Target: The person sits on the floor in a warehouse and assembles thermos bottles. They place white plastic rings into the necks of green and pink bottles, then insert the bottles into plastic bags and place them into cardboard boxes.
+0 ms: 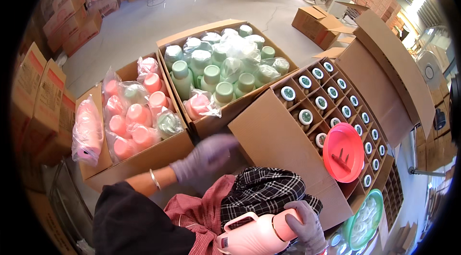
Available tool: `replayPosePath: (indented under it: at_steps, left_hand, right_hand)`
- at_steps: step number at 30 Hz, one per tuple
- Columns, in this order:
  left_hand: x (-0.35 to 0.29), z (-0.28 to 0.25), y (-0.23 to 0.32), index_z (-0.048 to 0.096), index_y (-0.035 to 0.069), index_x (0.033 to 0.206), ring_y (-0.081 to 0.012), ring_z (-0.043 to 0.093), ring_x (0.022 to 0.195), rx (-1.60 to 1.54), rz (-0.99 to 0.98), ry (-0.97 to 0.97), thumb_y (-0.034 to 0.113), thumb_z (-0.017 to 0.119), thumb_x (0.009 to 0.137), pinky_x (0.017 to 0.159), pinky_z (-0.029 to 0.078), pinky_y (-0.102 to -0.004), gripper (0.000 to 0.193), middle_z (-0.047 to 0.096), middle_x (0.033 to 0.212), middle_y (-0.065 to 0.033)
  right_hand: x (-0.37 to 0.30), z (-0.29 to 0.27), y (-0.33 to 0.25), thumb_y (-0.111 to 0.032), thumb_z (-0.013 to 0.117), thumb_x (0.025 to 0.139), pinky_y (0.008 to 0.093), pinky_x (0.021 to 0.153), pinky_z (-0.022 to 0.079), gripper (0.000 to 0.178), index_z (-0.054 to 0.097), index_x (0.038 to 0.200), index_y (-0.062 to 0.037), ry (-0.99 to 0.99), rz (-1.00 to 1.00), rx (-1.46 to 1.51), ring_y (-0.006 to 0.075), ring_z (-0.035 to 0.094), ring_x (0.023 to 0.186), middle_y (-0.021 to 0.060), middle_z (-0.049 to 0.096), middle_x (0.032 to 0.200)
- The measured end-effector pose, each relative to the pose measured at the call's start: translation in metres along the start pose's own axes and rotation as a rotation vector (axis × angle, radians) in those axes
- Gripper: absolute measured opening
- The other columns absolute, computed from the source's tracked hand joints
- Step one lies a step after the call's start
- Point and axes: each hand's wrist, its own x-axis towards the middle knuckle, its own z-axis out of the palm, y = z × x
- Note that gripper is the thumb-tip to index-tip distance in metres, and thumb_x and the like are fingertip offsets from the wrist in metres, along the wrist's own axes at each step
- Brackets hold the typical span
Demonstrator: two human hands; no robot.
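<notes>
My right hand, in a grey glove, is closed around the cup-like lid of a pink vacuum flask. The flask lies tilted across my lap, its handle facing up, over a black-and-white checked cloth and a red checked cloth. My left hand, gloved as well, is smeared by motion, so its fingers cannot be read. It passes just beside the near wall of a carton with pink flasks, several wrapped in clear plastic. A bagged pink flask rests on that carton's left flap.
Behind stands a carton of green flasks, many bagged. At right, a divided carton holds upright white-capped items; a pink basin with dark slender pieces sits on it. A green basin of clear plastic stands nearer. Stacked boxes line the left.
</notes>
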Motion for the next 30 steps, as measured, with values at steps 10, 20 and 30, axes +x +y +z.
replayPosePath:
  at_steps: [10,20,30]
  left_hand:
    - [0.119,-0.026,-0.253,0.064,0.004,0.109,-0.0397,0.059,0.105,0.364,-0.338,0.279,0.021,0.055,0.094,0.091,0.047,-0.0455,0.024,0.062,0.113,-0.0213]
    - [0.238,0.013,-0.351,0.063,0.009,0.125,-0.0324,0.052,0.121,0.45,-0.77,0.257,0.034,0.042,0.1,0.103,0.037,-0.0518,0.041,0.058,0.129,-0.0197]
    - [0.171,0.05,0.018,0.061,0.005,0.131,-0.0217,0.055,0.121,-0.492,0.435,-0.385,0.012,0.056,0.096,0.104,0.042,-0.0369,0.036,0.055,0.135,-0.0194]
  right_hand:
    - [0.024,-0.041,0.014,-0.014,0.05,0.095,0.035,0.089,0.048,0.029,0.062,0.114,0.0039,0.356,0.184,0.302,0.0236,0.061,0.1,0.0126,0.066,0.106]
    - [0.07,-0.045,0.052,0.003,0.061,0.089,0.0314,0.089,0.051,0.031,0.06,0.119,0.0045,0.225,0.138,0.213,0.0191,0.062,0.103,0.0143,0.065,0.109]
    - [0.18,-0.053,0.02,-0.008,0.074,0.078,0.0371,0.087,0.053,0.052,0.056,0.125,0.0005,0.494,-0.39,-0.103,0.0266,0.063,0.106,0.0127,0.064,0.108]
